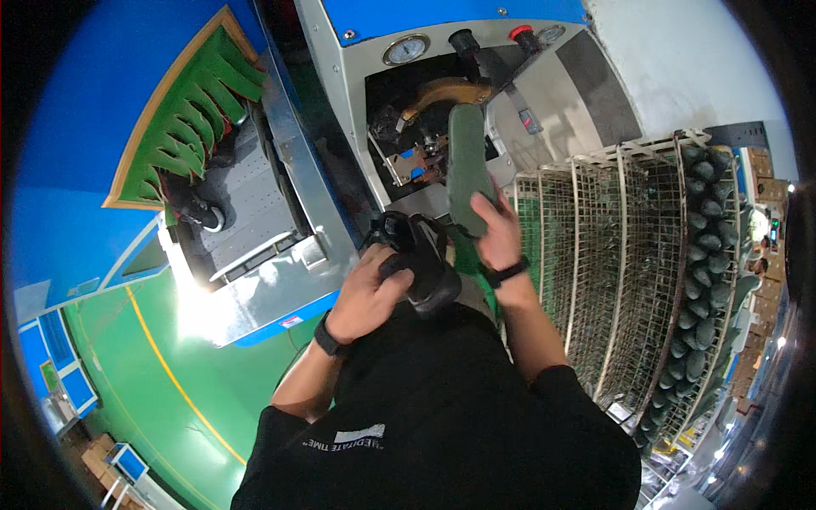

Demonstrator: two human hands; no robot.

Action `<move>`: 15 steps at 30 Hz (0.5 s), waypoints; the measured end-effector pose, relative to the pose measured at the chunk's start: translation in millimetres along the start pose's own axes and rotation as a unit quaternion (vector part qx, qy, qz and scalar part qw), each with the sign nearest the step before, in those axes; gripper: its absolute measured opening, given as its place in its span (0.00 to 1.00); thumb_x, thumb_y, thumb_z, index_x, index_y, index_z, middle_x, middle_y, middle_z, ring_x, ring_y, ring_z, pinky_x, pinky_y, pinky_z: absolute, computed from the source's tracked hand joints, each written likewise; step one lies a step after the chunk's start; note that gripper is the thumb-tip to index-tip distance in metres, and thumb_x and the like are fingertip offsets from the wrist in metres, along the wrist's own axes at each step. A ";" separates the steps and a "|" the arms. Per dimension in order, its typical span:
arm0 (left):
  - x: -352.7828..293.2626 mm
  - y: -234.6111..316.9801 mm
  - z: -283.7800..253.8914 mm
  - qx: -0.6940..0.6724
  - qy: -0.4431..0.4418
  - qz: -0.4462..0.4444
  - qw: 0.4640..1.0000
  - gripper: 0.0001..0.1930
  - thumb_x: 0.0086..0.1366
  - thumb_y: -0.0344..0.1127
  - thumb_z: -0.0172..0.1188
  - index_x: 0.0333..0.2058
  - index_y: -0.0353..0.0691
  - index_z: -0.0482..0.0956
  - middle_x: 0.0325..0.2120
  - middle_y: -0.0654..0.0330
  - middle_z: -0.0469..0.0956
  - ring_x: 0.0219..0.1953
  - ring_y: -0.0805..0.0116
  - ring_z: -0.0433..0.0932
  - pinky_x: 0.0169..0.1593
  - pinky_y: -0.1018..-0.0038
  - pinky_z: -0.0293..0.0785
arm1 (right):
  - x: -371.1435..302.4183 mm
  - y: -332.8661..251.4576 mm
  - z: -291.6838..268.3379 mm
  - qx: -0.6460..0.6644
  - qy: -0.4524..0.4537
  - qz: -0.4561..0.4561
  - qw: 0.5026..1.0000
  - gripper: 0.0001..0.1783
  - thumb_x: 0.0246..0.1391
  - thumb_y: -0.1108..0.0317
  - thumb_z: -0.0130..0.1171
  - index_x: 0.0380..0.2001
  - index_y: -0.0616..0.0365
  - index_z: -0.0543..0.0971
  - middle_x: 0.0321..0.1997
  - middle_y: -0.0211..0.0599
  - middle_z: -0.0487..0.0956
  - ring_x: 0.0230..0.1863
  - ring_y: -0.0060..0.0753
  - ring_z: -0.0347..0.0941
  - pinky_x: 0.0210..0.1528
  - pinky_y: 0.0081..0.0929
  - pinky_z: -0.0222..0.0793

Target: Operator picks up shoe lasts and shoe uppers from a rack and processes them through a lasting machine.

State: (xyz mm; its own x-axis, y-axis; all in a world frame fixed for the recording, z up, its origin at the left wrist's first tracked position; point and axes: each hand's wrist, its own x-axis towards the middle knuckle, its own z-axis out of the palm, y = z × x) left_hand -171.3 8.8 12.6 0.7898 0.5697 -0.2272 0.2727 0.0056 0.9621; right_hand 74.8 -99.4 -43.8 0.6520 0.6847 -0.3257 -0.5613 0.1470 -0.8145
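The left hand (370,291) is closed around a black shoe (429,276). The right hand (498,228) is clamped on a green last (466,157), before the machine (347,85). The last is outside the shoe; separation appears complete. Racking appears outstanding: similar lasts (697,272) fill the rack (619,255). The shirt (476,408) bears white print (360,435); a small label (291,321) is illegible.

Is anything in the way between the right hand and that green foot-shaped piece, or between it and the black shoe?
Nothing visible. The right hand grips the green foot-shaped piece directly, and no separate object shows between it and the black shoe in the left hand; whether they touch is unclear.
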 end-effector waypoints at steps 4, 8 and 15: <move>-15.9 33.4 -18.6 -0.055 -0.032 -0.029 0.998 0.11 0.65 0.35 0.61 0.40 0.33 0.76 0.36 0.55 0.75 0.39 0.59 0.76 0.46 0.64 0.72 | -53.2 -35.1 -48.9 -0.243 -0.032 -0.082 0.966 0.41 0.59 0.73 0.71 0.72 0.69 0.66 0.63 0.41 0.80 0.63 0.31 0.75 0.67 0.30 0.69; 1.7 49.1 10.3 -0.083 -0.112 -0.065 0.988 0.14 0.65 0.33 0.61 0.45 0.32 0.75 0.38 0.58 0.75 0.42 0.68 0.74 0.47 0.70 0.71 | -101.7 -58.2 -100.6 -0.268 0.049 -0.053 0.961 0.40 0.57 0.71 0.74 0.70 0.66 0.70 0.64 0.44 0.80 0.63 0.32 0.75 0.68 0.30 0.69; 34.5 67.3 120.9 -0.034 -0.213 -0.058 0.975 0.20 0.60 0.36 0.70 0.47 0.36 0.74 0.39 0.63 0.72 0.42 0.72 0.70 0.47 0.73 0.70 | -214.1 -142.8 -174.6 -0.306 0.284 -0.161 0.894 0.39 0.53 0.61 0.79 0.67 0.55 0.77 0.67 0.43 0.79 0.65 0.30 0.75 0.67 0.31 0.69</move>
State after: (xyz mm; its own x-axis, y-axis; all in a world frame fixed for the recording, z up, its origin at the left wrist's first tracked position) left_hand -59.3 -70.5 51.3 0.9161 0.1686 -0.3639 0.3489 0.1124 0.9304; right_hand 104.4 -391.6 58.4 0.9809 0.1789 -0.0759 -0.0260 -0.2663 -0.9635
